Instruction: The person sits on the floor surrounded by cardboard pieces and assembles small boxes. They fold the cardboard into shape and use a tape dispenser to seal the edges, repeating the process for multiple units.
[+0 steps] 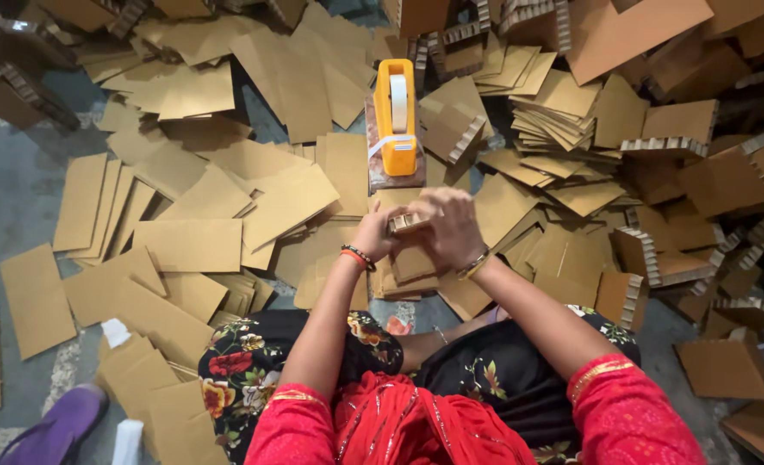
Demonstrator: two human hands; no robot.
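Small folded cardboard piece (pixel 406 223) pinched between both hands just in front of the yellow tape dispenser (pixel 396 116), close enough for tape. Left hand (pixel 375 234) gripping its near end; right hand (pixel 451 226) pressed over the top, holding folds shut. Flat cardboard sheets (pixel 188 244) strewn across the floor (pixel 12 198).

Single head-worn camera, looking steeply down from above the seated person's lap. Close range on the hands (pixel 421 228); view faces forward over the grey concrete floor (pixel 16 194) strewn with flat brown cardboard pieces (pixel 188 245).
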